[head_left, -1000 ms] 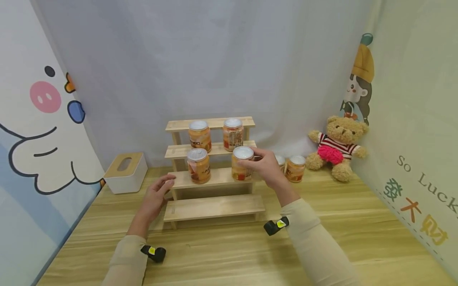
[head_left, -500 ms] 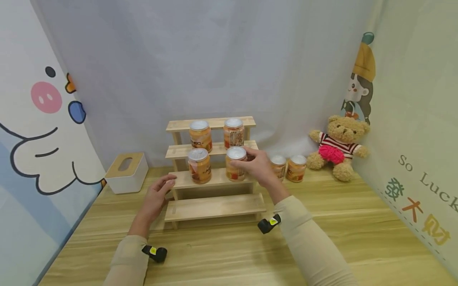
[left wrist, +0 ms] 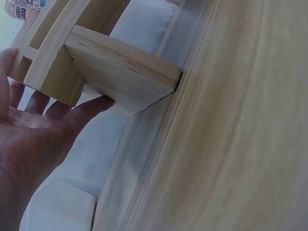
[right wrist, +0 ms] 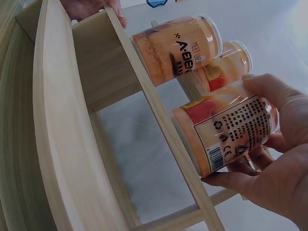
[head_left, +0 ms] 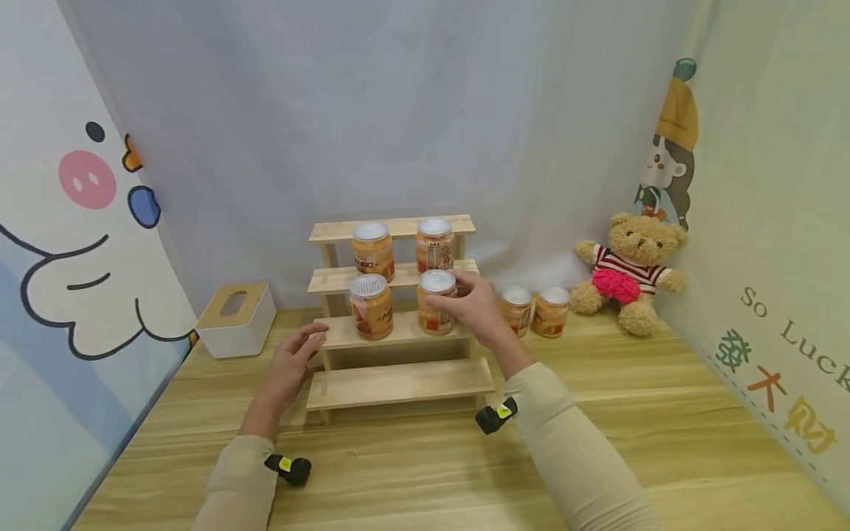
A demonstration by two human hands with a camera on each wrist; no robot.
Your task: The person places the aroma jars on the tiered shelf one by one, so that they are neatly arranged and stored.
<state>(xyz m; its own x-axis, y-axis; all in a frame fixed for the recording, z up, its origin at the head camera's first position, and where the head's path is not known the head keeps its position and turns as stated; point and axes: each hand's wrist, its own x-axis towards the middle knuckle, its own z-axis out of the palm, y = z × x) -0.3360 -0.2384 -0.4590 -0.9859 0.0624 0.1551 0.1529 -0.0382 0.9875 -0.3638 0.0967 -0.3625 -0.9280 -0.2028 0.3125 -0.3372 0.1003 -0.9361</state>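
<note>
Orange jar (head_left: 436, 316) is gripped by R hand (head_left: 478, 310), fingers & thumb closed round its R side, held approx. upright at R part of 2nd shelf (head_left: 405, 330) from btm. Wooden rack (head_left: 398, 385) is touched at L end by L hand (head_left: 288, 365), fingers loosely extended. Lidded jar (head_left: 372, 316) is seen on same shelf, L of gripped one.

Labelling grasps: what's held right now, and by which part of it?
Right hand holds the front right jar by its side wall, fingers curled round it. Left hand is at the left end of the wooden rack; can't tell if it grips.
</note>
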